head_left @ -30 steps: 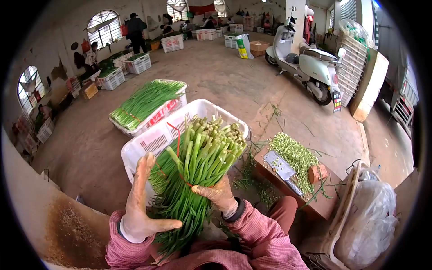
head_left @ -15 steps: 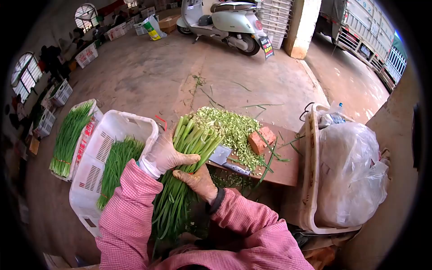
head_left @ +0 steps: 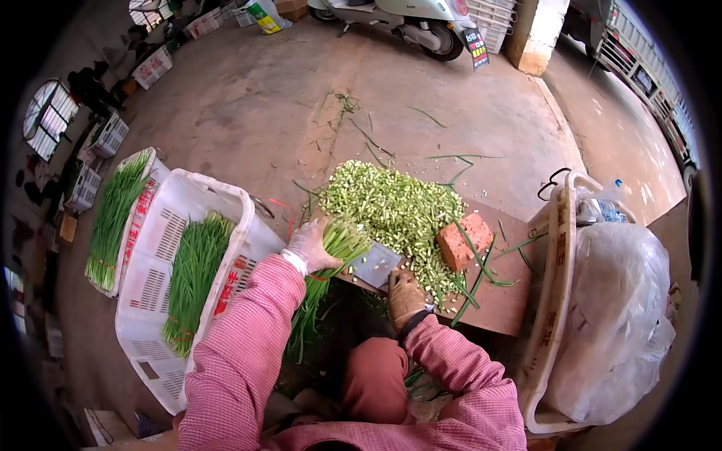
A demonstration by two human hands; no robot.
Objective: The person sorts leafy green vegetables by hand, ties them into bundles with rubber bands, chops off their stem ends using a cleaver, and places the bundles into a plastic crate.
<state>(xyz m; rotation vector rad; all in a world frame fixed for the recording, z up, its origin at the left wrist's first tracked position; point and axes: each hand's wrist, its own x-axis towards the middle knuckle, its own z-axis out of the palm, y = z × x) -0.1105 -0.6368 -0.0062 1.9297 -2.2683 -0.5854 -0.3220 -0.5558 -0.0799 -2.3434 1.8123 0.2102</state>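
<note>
Left hand [head_left: 310, 244] is clamping green bundle [head_left: 344, 239], 10 o'clock of cleaver [head_left: 377, 264]; right hand [head_left: 406, 298] is wrapping its handle, seemingly. Bundle's likely feeling light, stems stiff, leaves floppy; grip by red tie [head_left: 319, 279]

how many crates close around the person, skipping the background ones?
3: outer left crate, inner left crate beside it, and right crate, with clear plastic in it. Any stacked underneath would be hidden.
</note>
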